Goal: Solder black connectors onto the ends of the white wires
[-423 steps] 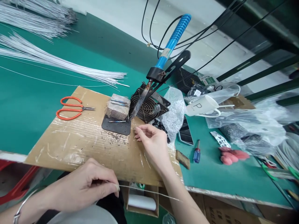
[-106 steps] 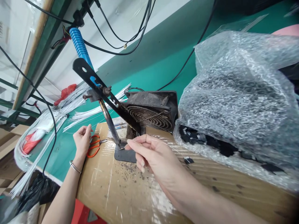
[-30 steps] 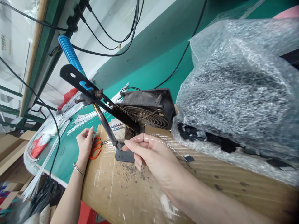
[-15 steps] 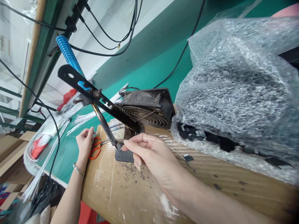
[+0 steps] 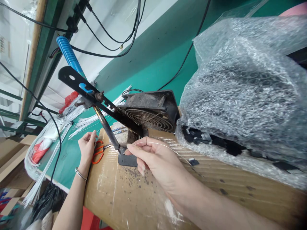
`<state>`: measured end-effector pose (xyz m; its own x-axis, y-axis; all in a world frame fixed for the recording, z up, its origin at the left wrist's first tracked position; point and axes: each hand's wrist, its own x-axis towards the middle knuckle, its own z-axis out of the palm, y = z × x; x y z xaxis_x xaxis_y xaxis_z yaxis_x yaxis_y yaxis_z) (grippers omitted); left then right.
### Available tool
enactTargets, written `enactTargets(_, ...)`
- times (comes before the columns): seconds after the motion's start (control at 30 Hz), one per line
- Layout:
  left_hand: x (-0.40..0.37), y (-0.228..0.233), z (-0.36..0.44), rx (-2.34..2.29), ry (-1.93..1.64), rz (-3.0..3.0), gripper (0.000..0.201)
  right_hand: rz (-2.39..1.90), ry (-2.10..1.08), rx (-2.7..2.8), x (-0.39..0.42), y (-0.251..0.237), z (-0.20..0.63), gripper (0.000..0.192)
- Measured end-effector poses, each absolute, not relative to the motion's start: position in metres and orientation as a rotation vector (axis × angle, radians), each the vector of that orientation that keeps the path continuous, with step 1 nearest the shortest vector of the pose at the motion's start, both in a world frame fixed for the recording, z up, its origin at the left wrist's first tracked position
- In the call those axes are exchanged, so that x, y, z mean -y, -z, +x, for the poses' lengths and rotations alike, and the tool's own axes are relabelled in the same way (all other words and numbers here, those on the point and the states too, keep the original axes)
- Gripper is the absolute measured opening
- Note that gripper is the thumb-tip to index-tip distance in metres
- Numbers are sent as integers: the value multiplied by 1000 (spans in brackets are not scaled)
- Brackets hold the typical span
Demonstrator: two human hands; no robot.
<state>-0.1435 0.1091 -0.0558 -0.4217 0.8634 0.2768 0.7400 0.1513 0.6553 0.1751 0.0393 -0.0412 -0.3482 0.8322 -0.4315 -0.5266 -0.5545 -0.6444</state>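
Note:
My right hand [image 5: 153,156] pinches a thin white wire [image 5: 171,148] close to the tip of a soldering iron [image 5: 105,126]. The wire arcs back over my fingers to a small black-and-white piece [image 5: 193,162] at its far end. The iron, with a blue coiled handle [image 5: 69,54], is clamped at a slant in a black metal stand [image 5: 96,99]; its tip points down at the stand's dark base plate [image 5: 127,160]. My left hand [image 5: 87,143] is closed beside orange-handled cutters [image 5: 98,153]; what its fingers hold is hidden.
Behind the stand is a dusty black fan [image 5: 148,110]. A large bubble-wrap bag [image 5: 240,89] with black pieces at its opening fills the right. Bundles of white wires [image 5: 57,134] lie at left. Dark crumbs dot the cardboard [image 5: 115,198]. Black cables [image 5: 192,44] hang across the back.
Almost nothing differs. Both hands, the wire and the iron keep their places, with only a very slight shift of the view.

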Motion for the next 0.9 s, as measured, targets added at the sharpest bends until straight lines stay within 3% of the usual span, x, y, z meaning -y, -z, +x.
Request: enactTargets(0.9, -109, 55, -144, -2225, -1148, 1636, 30, -882, -1984, 456, -40, 41, 175, 24)
